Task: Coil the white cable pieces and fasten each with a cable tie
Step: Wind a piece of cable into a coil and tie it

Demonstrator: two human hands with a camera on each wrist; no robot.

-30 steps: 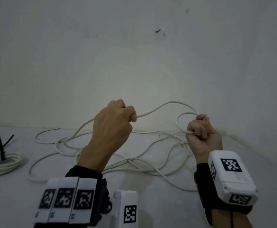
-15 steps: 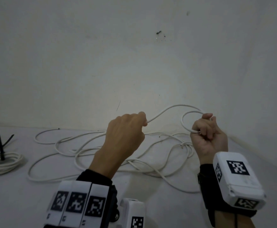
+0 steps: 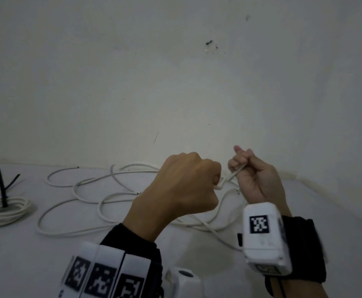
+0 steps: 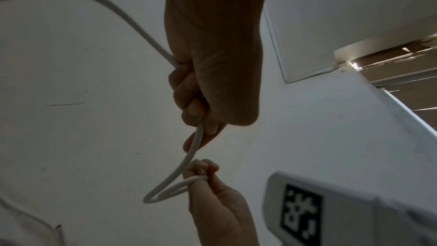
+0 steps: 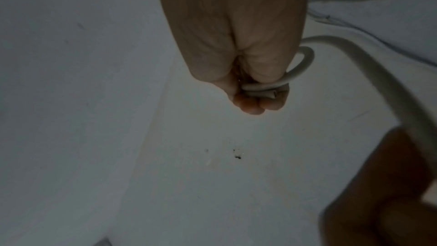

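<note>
Two fists grip one white cable (image 3: 231, 177): the right hand (image 3: 253, 177) pinches its cut end and first small loop, the left hand (image 3: 182, 186), at nine o'clock, clamps the run trailing to the tabletop tangle (image 3: 94, 196).

All three views are dim, grey and grainy. Both wrist views are soft, the hands backlit and dark against the pale wall. Wide-angle bending shows at the edges.

A thin white round cable (image 3: 102, 216) sprawls in loose loops on the surface. One end (image 5: 264, 89) is raised, bent into a small loop.
</note>
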